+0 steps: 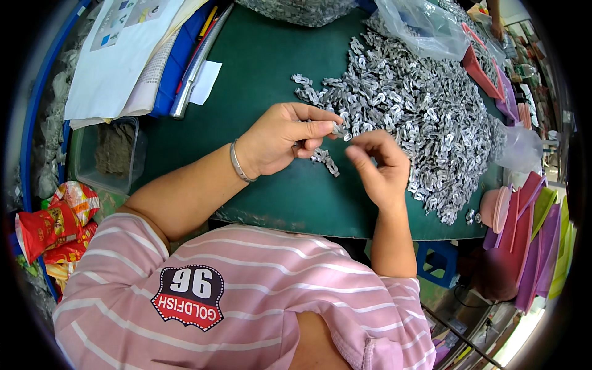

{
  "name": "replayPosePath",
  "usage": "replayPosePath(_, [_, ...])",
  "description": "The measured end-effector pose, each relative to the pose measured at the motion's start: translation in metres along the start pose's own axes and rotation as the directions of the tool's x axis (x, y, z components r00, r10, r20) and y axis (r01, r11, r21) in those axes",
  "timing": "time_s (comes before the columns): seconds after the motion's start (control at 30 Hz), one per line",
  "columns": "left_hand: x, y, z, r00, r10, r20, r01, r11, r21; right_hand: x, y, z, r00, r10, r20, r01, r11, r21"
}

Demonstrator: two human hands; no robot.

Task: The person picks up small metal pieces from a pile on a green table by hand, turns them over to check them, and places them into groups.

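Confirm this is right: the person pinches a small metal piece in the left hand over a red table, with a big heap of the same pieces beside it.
Not quite: the table is dark green, not red, as the head view shows. The left hand does pinch a small metal piece, with the heap beside it.

Both forearms enter from the lower edge and meet at mid-frame. The left hand (280,139) is curled, thumb and forefinger pinched together, a bangle at its wrist. The right hand (382,166) faces it, fingers loosely bent, fingertips nearly touching the left's.
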State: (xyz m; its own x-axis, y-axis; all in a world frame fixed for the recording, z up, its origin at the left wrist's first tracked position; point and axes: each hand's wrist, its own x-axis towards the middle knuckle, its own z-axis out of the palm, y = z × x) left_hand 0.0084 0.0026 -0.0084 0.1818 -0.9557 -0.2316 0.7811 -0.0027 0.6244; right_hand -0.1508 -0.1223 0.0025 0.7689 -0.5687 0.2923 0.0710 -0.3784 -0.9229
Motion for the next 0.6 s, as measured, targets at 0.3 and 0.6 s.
replayPosePath(0.3, [-0.002, 0.009, 0.004, 0.990, -0.068, -0.121, 0.058, 0.995, -0.079, 0.003, -0.006, 0.003, 0.956, 0.010, 0.293, 0.129, 0.884, -0.449])
replayPosePath(0.6, [-0.004, -0.001, 0.013, 0.985, 0.170, 0.041, -0.169, 0.865, 0.472, -0.001, 0.005, 0.012, 0.977, 0.141, 0.159, -0.185, 0.934, 0.307])
